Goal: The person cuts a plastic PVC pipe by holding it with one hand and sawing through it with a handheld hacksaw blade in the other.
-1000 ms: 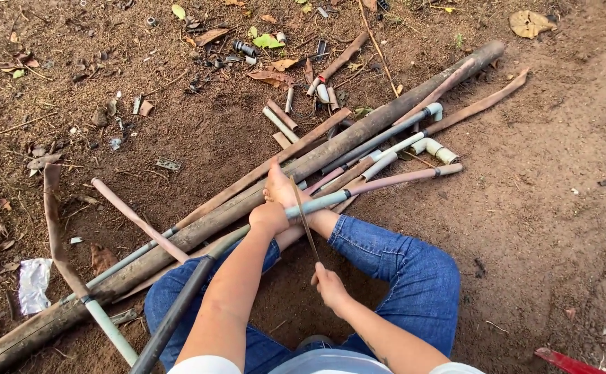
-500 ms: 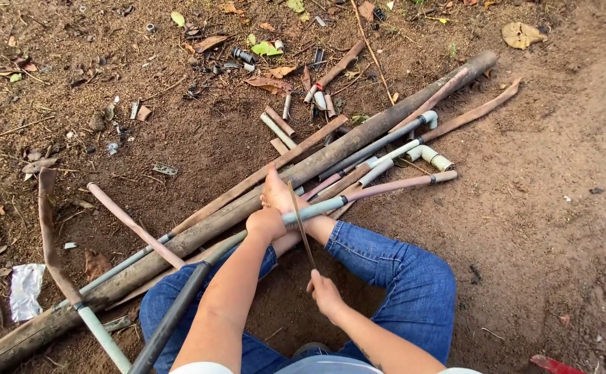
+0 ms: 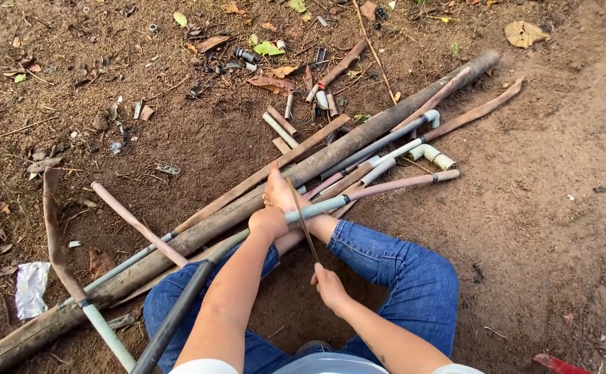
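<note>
Left hand (image 3: 278, 201) pressed flat, fingers closed over a pale grey plastic pipe (image 3: 317, 208), pinning it vs. the long brown log (image 3: 358, 135) that runs diag. from lower left to upper right. Right hand (image 3: 329, 285) clenched round the near end of a thin saw blade (image 3: 303, 220); blade slants up from that fist and crosses the pipe just beside the left hand's fingers. Person sits on bare dirt, knees in blue jeans (image 3: 400, 277) spread either side of the work.

Close round the hands: a dark pipe (image 3: 178, 318) lies across the left thigh; a pinkish pipe (image 3: 400, 183) extends right from the cut area; white pipe w/ elbow fittings (image 3: 424, 149) just beyond it. A reddish stick (image 3: 136, 223) leans over the log at left. Short pipe offcuts (image 3: 278, 128) sit above the pile among dry leaves (image 3: 271, 83).

Right side: open brown soil, little clutter. Left: a curved strap-like strip (image 3: 53, 228), a crumpled white scrap (image 3: 31, 287). A red object (image 3: 556, 363) at bottom-right edge, cut off by the frame.
</note>
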